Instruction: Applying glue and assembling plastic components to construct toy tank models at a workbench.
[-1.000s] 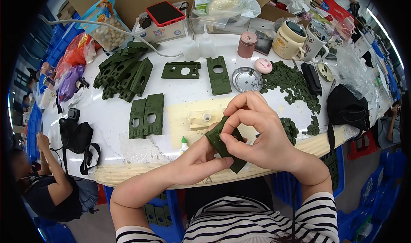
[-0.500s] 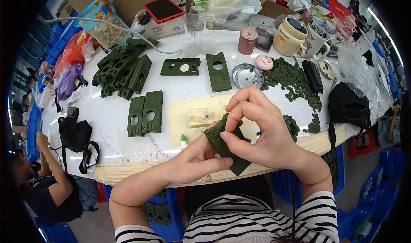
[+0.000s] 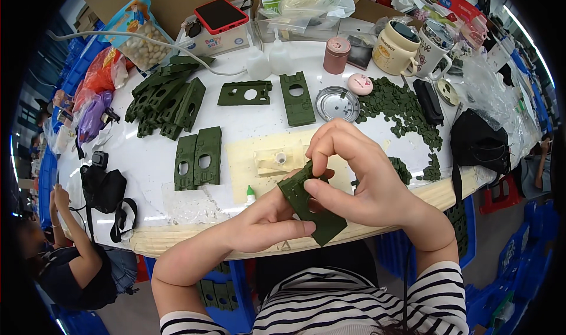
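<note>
My left hand holds a dark green plastic toy tank hull part, tilted, above the table's front edge. Its thumb lies on the near end and the other fingers pass underneath. My right hand is bent over the far end of the part, thumb and index fingertip close together against it. Any small piece between those fingertips is hidden. Just beyond the hands, a cream-coloured block with a round white peg sits on a yellowish sheet. A small bottle with a green cap stands beside my left wrist.
Two matching hull parts lie at left, two more farther back, near a stack. Small green pieces are heaped at right, beside a round metal tin. White squeeze bottles, mugs and a black bag stand around.
The hull part has turned slightly in my left hand and shows more of its round hole. My right thumb and index finger have shifted a little at its far end; the view moved slightly.
</note>
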Demonstrator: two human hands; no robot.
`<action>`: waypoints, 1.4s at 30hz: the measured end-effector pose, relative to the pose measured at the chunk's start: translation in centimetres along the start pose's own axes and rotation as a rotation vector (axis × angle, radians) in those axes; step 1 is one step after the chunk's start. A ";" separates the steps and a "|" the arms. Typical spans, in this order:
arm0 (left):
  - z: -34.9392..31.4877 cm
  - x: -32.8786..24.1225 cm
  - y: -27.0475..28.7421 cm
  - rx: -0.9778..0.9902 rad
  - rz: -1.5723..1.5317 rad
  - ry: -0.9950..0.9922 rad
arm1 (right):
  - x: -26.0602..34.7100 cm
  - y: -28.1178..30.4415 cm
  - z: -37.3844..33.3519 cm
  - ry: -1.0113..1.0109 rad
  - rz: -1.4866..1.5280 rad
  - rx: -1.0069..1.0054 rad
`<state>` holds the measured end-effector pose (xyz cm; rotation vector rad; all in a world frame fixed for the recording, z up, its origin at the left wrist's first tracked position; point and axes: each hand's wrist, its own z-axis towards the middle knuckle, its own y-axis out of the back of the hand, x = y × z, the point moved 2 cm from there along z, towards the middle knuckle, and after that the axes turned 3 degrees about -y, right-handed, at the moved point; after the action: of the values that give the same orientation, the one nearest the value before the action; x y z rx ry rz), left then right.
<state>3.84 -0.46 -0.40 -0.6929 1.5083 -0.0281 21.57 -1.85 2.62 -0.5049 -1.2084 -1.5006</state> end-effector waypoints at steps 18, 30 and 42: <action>-0.2 -0.3 1.2 -0.073 -0.297 0.009 | -0.1 4.0 0.8 0.135 0.147 0.162; 0.0 -0.2 0.7 -0.264 0.058 -0.330 | 0.6 7.4 -2.1 -0.244 -0.327 -0.008; 0.3 -0.2 0.4 -0.209 0.005 -0.284 | -5.2 15.5 -11.2 -0.836 -0.795 -0.147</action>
<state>3.94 0.10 -0.41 -0.8237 1.2494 0.2261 40.47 -7.49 0.36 -0.8607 -2.1219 -2.1469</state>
